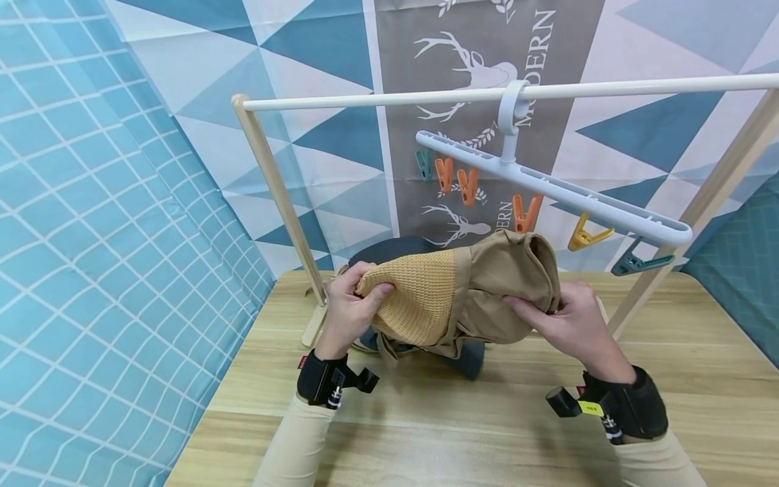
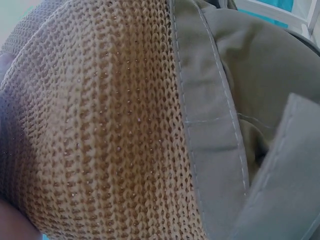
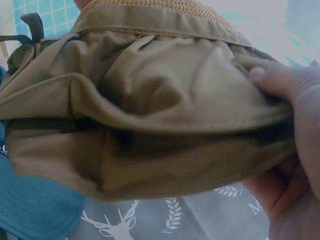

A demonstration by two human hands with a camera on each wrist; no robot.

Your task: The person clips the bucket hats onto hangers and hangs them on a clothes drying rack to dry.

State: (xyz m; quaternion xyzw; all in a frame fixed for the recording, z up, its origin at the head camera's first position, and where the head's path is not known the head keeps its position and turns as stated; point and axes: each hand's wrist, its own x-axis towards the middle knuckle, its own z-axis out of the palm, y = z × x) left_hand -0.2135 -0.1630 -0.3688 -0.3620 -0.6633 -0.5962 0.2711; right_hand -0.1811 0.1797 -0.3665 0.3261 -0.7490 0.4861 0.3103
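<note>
Both hands hold up a hat (image 1: 487,291) of khaki cloth with a yellow-tan woven mesh part, above the wooden table. At its mesh end, my left hand (image 1: 348,314) pinches the edge, thumb on the near side. The right hand (image 1: 575,321) grips the cloth end, its thumb on the outside and its fingers partly hidden behind. Coarse mesh (image 2: 110,115) and a stitched cloth band fill much of the left wrist view. In the right wrist view the cloth edge (image 3: 150,125) gapes in a long fold. Behind the hat lies a dark blue item (image 1: 392,249), partly covered.
A white rod (image 1: 365,100) on wooden posts crosses above the table (image 1: 414,439). From it hangs a pale blue hanger (image 1: 572,189) with several clips, including an orange clip (image 1: 526,213) and a yellow clip (image 1: 587,235). A blue cap brim (image 3: 45,200) shows below the hat.
</note>
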